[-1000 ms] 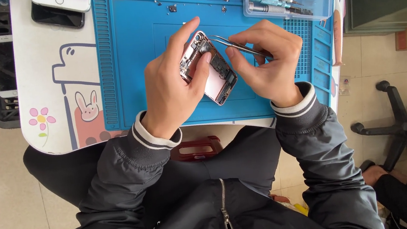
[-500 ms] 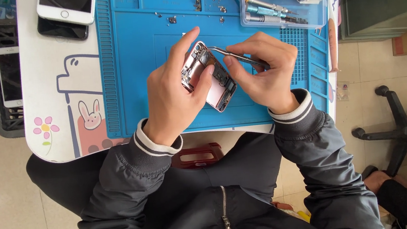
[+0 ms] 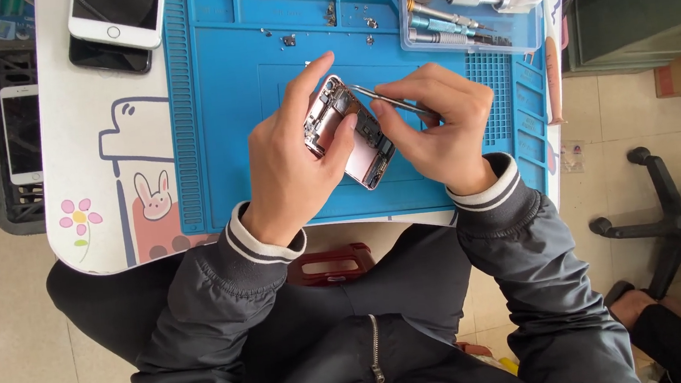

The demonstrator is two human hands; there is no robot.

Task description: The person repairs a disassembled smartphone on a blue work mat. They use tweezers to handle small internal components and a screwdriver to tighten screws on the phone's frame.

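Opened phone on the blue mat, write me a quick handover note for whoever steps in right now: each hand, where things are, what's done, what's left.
Left hand: grips the opened phone by its edges, tilted on the blue mat.
Right hand: pinches tweezers, tips at the phone's upper internals.
Nearby: clear tool box at the mat's top right; loose screws in the mat's upper trays; two stacked phones on the white table.
Done: phone is open, internals exposed.
Left: the tweezer work inside; phone is not closed up.

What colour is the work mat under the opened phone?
The work mat is bright blue, seen best in the head view; the opened phone sits on it.
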